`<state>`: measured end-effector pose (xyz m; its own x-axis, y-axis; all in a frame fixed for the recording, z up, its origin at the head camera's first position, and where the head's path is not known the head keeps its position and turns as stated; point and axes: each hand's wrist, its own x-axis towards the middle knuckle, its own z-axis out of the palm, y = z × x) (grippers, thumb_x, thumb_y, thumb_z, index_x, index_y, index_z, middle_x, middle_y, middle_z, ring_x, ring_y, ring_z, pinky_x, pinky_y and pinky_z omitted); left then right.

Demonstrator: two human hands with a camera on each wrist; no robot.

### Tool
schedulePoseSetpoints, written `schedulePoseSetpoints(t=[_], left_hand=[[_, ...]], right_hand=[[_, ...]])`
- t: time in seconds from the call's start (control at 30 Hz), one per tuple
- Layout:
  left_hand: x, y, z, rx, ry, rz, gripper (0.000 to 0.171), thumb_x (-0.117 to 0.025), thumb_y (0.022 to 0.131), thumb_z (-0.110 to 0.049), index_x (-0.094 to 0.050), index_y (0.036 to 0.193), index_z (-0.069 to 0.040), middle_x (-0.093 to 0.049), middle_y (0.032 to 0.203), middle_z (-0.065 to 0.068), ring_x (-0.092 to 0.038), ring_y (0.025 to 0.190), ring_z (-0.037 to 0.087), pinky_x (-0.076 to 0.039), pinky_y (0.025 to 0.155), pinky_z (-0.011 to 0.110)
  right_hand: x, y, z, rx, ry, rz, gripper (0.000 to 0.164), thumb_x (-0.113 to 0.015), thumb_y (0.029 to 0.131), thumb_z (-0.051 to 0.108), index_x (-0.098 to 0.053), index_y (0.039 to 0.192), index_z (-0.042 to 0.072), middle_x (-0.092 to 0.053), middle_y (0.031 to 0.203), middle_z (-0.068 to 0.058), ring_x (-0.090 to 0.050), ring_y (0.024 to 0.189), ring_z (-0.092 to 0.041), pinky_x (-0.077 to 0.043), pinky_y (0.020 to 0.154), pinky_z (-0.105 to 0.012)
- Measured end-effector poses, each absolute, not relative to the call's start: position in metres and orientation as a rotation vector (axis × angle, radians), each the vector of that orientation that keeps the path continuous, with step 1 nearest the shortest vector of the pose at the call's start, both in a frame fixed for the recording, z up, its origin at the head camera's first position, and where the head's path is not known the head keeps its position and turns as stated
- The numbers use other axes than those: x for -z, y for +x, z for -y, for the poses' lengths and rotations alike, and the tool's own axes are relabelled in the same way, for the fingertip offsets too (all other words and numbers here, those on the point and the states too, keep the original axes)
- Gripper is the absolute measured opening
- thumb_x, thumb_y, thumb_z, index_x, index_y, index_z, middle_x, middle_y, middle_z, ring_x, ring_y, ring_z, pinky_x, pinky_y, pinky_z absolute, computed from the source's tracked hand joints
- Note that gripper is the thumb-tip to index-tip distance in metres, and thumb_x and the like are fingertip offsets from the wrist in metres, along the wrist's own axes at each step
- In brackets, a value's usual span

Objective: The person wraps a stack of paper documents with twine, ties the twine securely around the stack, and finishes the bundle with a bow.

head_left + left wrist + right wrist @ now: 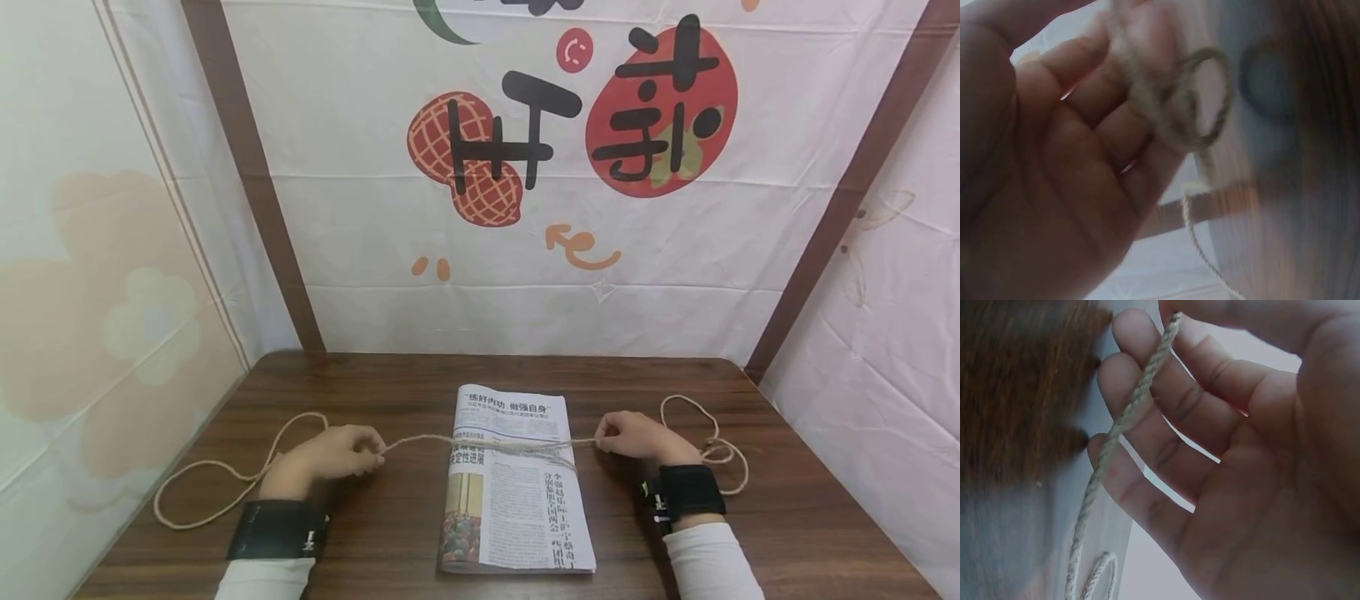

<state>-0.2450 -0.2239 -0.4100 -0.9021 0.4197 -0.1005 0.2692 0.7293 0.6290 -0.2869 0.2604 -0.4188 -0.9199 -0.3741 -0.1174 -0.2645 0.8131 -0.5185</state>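
Note:
A folded newspaper (pixel 521 508) lies on the brown wooden table, its short side toward me. Twine (pixel 422 438) crosses its upper half from side to side, with strands running close together over the print. Left of the paper, my left hand (pixel 330 454) pinches one end length between thumb and fingertips; the left wrist view shows a blurred loop of twine (pixel 1225 94) by those fingers. On the other side my right hand (pixel 636 435) pinches the twine between thumb and index finger. In the right wrist view the twisted cord (pixel 1129 412) runs down across the other fingers.
Slack twine (pixel 197 464) loops on the table beside the left forearm, and more loose twine (pixel 716 454) curls behind the right wrist. Black bands (pixel 276 529) wrap both wrists. A printed white cloth (pixel 360 208) hangs behind the table (pixel 390 375), with cloth at both sides.

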Motion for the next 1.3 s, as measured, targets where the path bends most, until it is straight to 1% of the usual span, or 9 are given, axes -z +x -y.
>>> schedulePoseSetpoints(t=[0.13,0.27,0.4,0.57,0.73,0.83,0.93,1.13,1.3], left_hand=[[0.412,-0.245,0.208,-0.872,0.544,-2.704,0.029,-0.077,0.086,-0.022,-0.067,0.109,-0.008,-0.066,0.09,0.001,-0.062,0.083,0.02,-0.052,0.075,0.043],[0.415,-0.246,0.188,-0.867,0.595,-2.782,0.049,-0.079,0.084,-0.025,-0.062,0.125,-0.003,-0.067,0.114,0.013,-0.063,0.107,0.033,-0.049,0.093,0.054],[0.418,-0.248,0.167,-0.901,0.659,-2.841,0.066,-0.076,0.087,-0.024,-0.049,0.142,0.002,-0.053,0.14,0.023,-0.049,0.13,0.042,-0.037,0.106,0.057],[0.423,-0.248,0.147,-0.982,0.78,-2.808,0.071,-0.069,0.093,-0.018,-0.034,0.151,0.003,-0.041,0.151,0.025,-0.041,0.137,0.041,-0.033,0.111,0.054],[0.424,-0.247,0.14,-0.97,0.908,-2.775,0.057,-0.065,0.095,-0.013,-0.044,0.147,-0.003,-0.054,0.135,0.025,-0.052,0.126,0.041,-0.041,0.103,0.057],[0.423,-0.247,0.141,-0.949,0.961,-2.8,0.031,-0.066,0.094,-0.014,-0.061,0.125,-0.009,-0.06,0.116,0.015,-0.057,0.112,0.035,-0.047,0.095,0.054],[0.421,-0.248,0.145,-0.956,0.94,-2.826,0.008,-0.067,0.096,-0.021,-0.064,0.099,-0.014,-0.059,0.099,0.003,-0.059,0.094,0.023,-0.051,0.084,0.043],[0.416,-0.247,0.156,-1.267,0.739,-2.488,0.024,-0.06,0.101,-0.031,-0.058,0.091,-0.009,-0.056,0.074,0.002,-0.051,0.057,0.013,-0.045,0.052,0.029],[0.415,-0.252,0.177,-1.258,0.645,-2.472,0.036,-0.056,0.102,-0.039,-0.062,0.095,-0.005,-0.053,0.078,0.003,-0.045,0.063,0.015,-0.041,0.056,0.03]], right_hand=[[0.416,-0.285,-0.256,0.749,-0.508,-2.776,0.01,-0.071,0.09,0.019,-0.066,0.095,0.012,-0.061,0.082,0.002,-0.054,0.073,-0.016,-0.046,0.067,-0.036],[0.413,-0.284,-0.251,0.745,-0.55,-2.752,0.02,-0.076,0.088,0.027,-0.07,0.101,0.012,-0.064,0.088,0.002,-0.057,0.079,-0.017,-0.048,0.073,-0.04],[0.413,-0.285,-0.246,0.724,-0.595,-2.744,0.022,-0.075,0.089,0.031,-0.074,0.104,0.016,-0.068,0.096,0.004,-0.059,0.087,-0.016,-0.049,0.081,-0.042],[0.415,-0.286,-0.242,0.726,-0.603,-2.746,0.014,-0.073,0.09,0.027,-0.075,0.1,0.018,-0.068,0.092,0.005,-0.057,0.081,-0.015,-0.048,0.075,-0.039],[0.418,-0.287,-0.242,0.719,-0.619,-2.753,0.004,-0.073,0.091,0.021,-0.073,0.089,0.018,-0.063,0.081,0.006,-0.053,0.072,-0.015,-0.045,0.067,-0.036],[0.419,-0.288,-0.243,0.711,-0.616,-2.76,0.007,-0.072,0.092,0.02,-0.071,0.085,0.019,-0.061,0.077,0.006,-0.052,0.07,-0.014,-0.044,0.065,-0.035],[0.419,-0.288,-0.243,0.713,-0.595,-2.757,0.008,-0.071,0.092,0.02,-0.071,0.084,0.019,-0.06,0.075,0.006,-0.052,0.069,-0.015,-0.043,0.064,-0.035],[0.417,-0.285,-0.242,0.702,-0.549,-2.785,0.009,-0.068,0.094,0.019,-0.068,0.086,0.017,-0.058,0.075,0.004,-0.051,0.069,-0.016,-0.042,0.064,-0.035],[0.419,-0.285,-0.243,0.719,-0.509,-2.77,0.01,-0.065,0.096,0.019,-0.066,0.087,0.015,-0.058,0.076,0.003,-0.053,0.07,-0.016,-0.044,0.064,-0.034]])
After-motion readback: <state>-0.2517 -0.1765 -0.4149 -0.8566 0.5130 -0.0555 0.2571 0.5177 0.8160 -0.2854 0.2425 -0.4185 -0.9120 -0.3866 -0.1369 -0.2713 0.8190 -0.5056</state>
